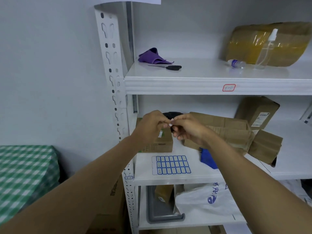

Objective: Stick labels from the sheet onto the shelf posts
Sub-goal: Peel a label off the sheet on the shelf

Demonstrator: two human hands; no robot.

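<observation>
Hands meet mid-air: left hand (152,123) and right hand (184,127) pinch one label (170,122) between fingertips. Sheet (171,165) lies on the shelf (236,176). Next, probably pressing it onto the post (116,92).

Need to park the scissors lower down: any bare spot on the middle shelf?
Bare strip along the middle shelf front edge, between label sheet and blue cloth, and right of the cloth. Behind, cardboard boxes crowd it.
</observation>
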